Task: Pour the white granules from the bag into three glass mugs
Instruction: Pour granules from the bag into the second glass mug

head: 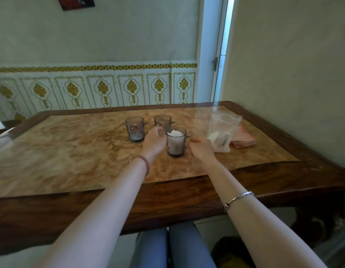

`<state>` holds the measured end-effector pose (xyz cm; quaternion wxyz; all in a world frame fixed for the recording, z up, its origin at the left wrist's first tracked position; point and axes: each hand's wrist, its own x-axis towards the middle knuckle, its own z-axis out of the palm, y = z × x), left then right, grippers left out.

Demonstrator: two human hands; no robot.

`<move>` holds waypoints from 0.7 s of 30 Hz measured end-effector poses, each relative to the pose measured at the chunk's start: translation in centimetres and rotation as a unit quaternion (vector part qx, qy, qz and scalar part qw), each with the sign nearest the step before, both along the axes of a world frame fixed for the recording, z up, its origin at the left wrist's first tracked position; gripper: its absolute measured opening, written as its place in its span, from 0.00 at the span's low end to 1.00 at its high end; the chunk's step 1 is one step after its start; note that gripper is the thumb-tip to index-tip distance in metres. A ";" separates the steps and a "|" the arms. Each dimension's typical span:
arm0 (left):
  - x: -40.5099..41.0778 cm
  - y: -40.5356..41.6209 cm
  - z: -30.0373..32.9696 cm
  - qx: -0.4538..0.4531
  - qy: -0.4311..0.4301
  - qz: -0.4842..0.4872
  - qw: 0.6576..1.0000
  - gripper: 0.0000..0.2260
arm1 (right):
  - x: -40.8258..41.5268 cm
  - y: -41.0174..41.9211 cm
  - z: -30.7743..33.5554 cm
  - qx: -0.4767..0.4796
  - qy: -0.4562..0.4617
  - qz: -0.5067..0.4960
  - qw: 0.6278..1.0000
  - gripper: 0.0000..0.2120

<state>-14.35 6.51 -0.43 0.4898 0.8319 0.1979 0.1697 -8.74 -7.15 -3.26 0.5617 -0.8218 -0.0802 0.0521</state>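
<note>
Granules (175, 133) fill the nearest glass mug (176, 142) at frame centre; two more mugs (134, 131) stand just behind it. Your left hand (155, 141) sits beside it with fingers curled, empty. Your right hand (201, 147) hovers loosely relaxed between mug and bag (224, 132), which stands on the surface (71, 151) centre-right.

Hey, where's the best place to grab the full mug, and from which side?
Take the full mug by its handle, which sticks out to the right, so come in from the right with the right hand. It is heaped to the rim, so keep it upright; gripping over the top would likely spill granules.
</note>
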 end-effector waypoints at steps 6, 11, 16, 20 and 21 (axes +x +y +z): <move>0.4 -0.1 -2.3 -0.046 0.028 -0.028 0.998 0.20 | 0.2 1.7 -1.3 -0.023 -0.022 0.003 0.999 0.14; 1.9 0.1 -3.0 -0.052 -0.003 -0.002 0.999 0.14 | 1.5 2.9 -1.9 0.000 -0.025 0.003 1.000 0.17; 3.9 0.2 -2.5 -0.074 -0.015 -0.003 0.997 0.16 | 3.2 3.3 -1.4 0.040 -0.019 -0.020 0.999 0.19; 6.1 -0.4 -1.3 -0.106 -0.031 -0.030 0.993 0.18 | 5.4 3.1 -0.4 0.049 -0.036 -0.044 0.997 0.20; 6.7 -0.5 -1.3 -0.116 -0.033 -0.039 0.992 0.18 | 6.0 3.1 -0.4 0.050 -0.040 -0.050 0.997 0.19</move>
